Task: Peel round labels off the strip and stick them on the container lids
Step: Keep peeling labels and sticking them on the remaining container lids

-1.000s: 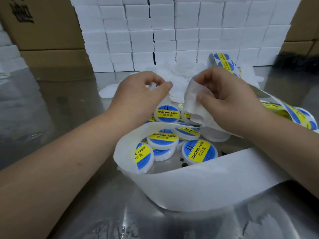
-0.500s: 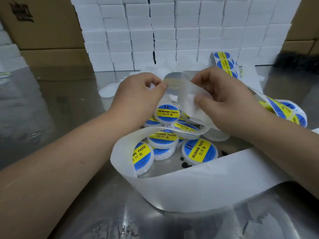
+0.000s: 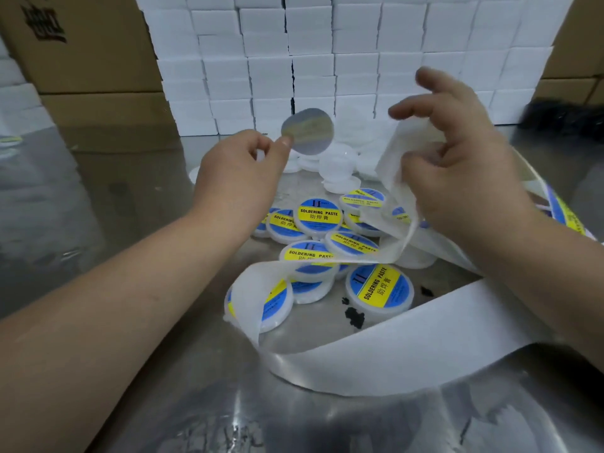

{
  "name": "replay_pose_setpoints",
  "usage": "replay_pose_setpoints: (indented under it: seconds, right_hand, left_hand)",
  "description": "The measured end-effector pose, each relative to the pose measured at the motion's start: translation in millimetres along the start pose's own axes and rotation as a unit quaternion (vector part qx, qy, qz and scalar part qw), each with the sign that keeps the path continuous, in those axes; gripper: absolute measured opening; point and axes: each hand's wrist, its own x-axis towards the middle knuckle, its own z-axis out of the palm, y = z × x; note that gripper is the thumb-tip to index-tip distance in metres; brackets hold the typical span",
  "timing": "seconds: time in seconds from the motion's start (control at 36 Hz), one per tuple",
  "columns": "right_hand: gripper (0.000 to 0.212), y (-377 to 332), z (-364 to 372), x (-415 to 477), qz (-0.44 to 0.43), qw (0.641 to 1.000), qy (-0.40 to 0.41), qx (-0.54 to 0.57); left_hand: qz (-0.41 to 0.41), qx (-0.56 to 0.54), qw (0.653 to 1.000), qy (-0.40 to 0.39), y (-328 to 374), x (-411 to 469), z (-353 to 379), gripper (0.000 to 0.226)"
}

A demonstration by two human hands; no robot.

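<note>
While labelled containers [image 3: 320,214] lie heaped, left hand [image 3: 238,181] pinches label [image 3: 308,131], right hand [image 3: 457,178] grips strip [image 3: 392,354].

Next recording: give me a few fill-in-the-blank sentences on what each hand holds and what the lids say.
The left hand pinches a peeled round ___.
The right hand holds the white ___.
The labelled lids read SOLDERING ___.
Missing: label; strip; PASTE.
</note>
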Motion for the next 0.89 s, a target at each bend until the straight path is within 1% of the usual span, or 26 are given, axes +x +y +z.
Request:
replay_pose_setpoints:
  seconds: [0.08,0.17,0.31,0.36,0.5,0.69,0.81,0.89]
  right_hand:
    - [0.049,0,0,0,-0.013,1.000,-0.018,-0.006]
    - [0.047,3,3,-2,0.013,0.999,-0.048,-0.020]
    - [0.057,-1,1,1,0.004,1.000,-0.015,-0.027]
    - [0.058,-1,-2,1,0.018,0.999,-0.020,-0.022]
    - [0.048,-1,0,-4,0.053,0.997,-0.058,-0.005]
    - [0.056,-6,-3,-2,0.057,0.996,-0.069,0.003]
    - [0.053,-7,-2,-3,0.055,0.996,-0.067,0.003]
    - [0.051,-6,-2,-2,0.076,0.994,-0.082,0.003]
  left_hand:
    - [0.025,0.008,1.000,0.000,4,-4,-1,0.026]
    - [0.047,0.035,0.998,-0.005,7,-7,-3,0.027]
    - [0.087,0.068,0.994,0.000,8,-10,-1,0.022]
    - [0.090,0.068,0.994,0.000,8,-11,-1,0.022]
    - [0.097,0.075,0.992,-0.001,9,-12,-1,0.021]
    - [0.094,0.086,0.992,-0.004,10,-14,0,0.020]
    - [0.097,0.086,0.992,-0.001,10,-14,0,0.019]
    - [0.104,0.081,0.991,0.006,11,-14,-1,0.018]
